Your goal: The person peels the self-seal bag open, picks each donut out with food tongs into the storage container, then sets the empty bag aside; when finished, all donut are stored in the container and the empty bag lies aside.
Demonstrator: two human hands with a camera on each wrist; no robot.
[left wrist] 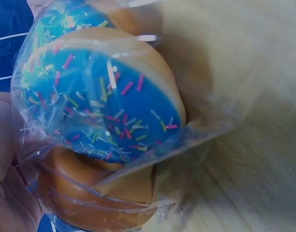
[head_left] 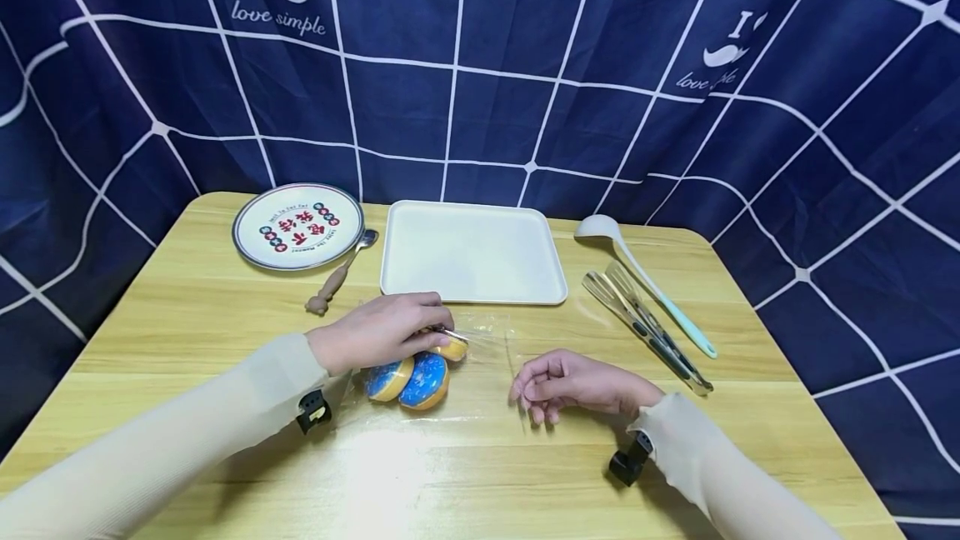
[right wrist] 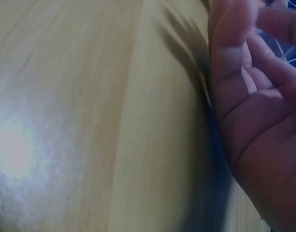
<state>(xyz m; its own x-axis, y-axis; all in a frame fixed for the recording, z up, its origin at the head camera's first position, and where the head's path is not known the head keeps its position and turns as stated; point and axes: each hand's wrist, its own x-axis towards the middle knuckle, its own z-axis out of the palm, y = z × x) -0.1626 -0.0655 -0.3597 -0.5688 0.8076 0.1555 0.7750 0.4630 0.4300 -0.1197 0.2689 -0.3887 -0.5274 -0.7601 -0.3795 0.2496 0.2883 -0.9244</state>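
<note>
Toy-like donuts with blue icing and sprinkles lie in a clear plastic bag (head_left: 487, 348) on the table, in front of the tray. Two blue donuts (head_left: 425, 380) show below my left hand (head_left: 393, 327). That hand grips another donut (head_left: 453, 349) through the bag, thumb on the near side and fingers over the top. Close up in the left wrist view, a blue-iced donut (left wrist: 104, 96) sits above a plain golden-brown side of a donut (left wrist: 99, 193), under wrinkled plastic. My right hand (head_left: 581, 383) hovers by the bag's right edge, fingers loosely curled around nothing.
Behind the bag stands a white rectangular tray (head_left: 472, 252). To the left are a printed round plate (head_left: 255, 227) and a spoon (head_left: 341, 273) with a brown handle. A ladle (head_left: 660, 290) and metal tongs (head_left: 648, 327) lie on the right. A blue curtain (head_left: 495, 115) hangs behind.
</note>
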